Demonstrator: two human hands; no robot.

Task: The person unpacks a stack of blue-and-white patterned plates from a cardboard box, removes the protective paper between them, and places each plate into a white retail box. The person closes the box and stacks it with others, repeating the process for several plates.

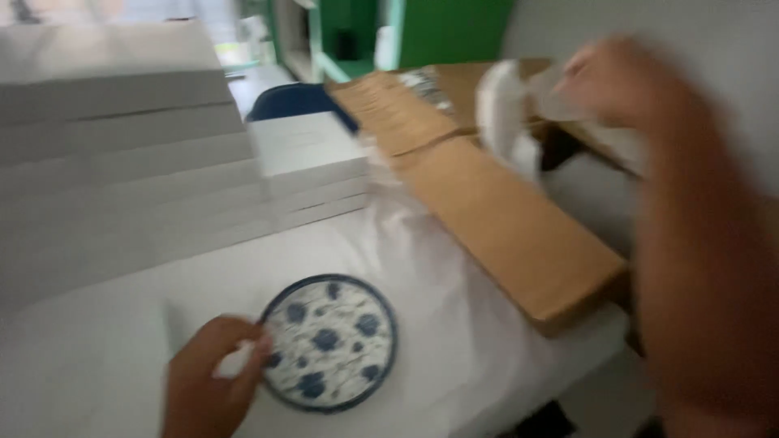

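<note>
A round white plate [333, 342] with blue flowers and a dark blue rim lies on the white-covered table [105, 341]. My left hand [213, 380] grips the plate's left edge, with a bit of white material under the fingers. My right hand [621, 81] is raised at the upper right, blurred by motion. It holds a white curved object [503, 113], perhaps another plate in clear wrapping; I cannot tell which. My right forearm fills the right side of the view.
Stacks of flat white boxes [122, 162] stand at the back left, with a lower stack [312, 166] beside them. A long brown cardboard box [495, 211] runs along the table's right edge. Behind are a blue chair [296, 99] and green furniture [438, 32].
</note>
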